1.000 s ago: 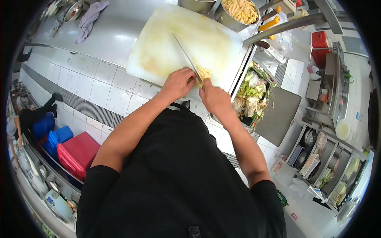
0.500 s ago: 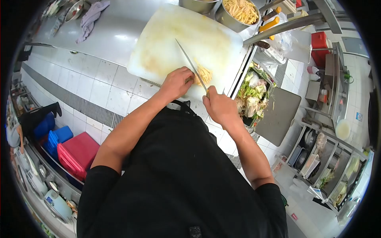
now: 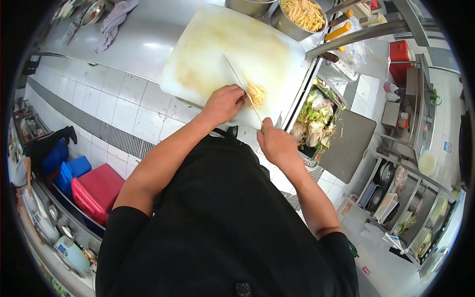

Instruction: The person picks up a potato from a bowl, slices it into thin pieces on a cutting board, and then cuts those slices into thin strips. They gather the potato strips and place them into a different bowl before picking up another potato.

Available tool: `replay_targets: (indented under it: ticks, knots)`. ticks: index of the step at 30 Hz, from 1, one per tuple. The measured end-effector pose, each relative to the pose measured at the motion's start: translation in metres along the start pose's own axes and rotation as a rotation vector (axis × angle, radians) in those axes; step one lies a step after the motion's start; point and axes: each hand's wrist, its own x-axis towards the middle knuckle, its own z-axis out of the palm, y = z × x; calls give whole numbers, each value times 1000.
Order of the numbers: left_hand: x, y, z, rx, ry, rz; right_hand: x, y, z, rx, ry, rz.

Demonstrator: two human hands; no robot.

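Right hand (image 3: 277,143) is closed on the knife (image 3: 241,85), left hand (image 3: 225,103) is curled beside it — hold unclear — and the strips (image 3: 256,93) lie near the edge of the board (image 3: 208,44) — a slip could cut that hand.

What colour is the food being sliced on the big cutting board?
Pale yellow. The food beside the knife shows best in the head view.

A cutting board (image 3: 213,49) lay on the counter (image 3: 143,44), a knife (image 3: 241,85) on it between the left hand (image 3: 223,104) and a pile of cut strips (image 3: 256,94), a bowl (image 3: 297,17) behind, a cloth (image 3: 113,22) far left and a scrap bin (image 3: 314,121) right, beside the right hand (image 3: 278,144).
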Motion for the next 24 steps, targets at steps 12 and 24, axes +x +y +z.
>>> replay_targets:
  ticks: [12,24]
  knots:
    - [-1,3,-4,3,-5,8,23,-3,9,4,68,-22]
    - [-2,1,2,9,65,13,7,-15,-21,-14,82,-42]
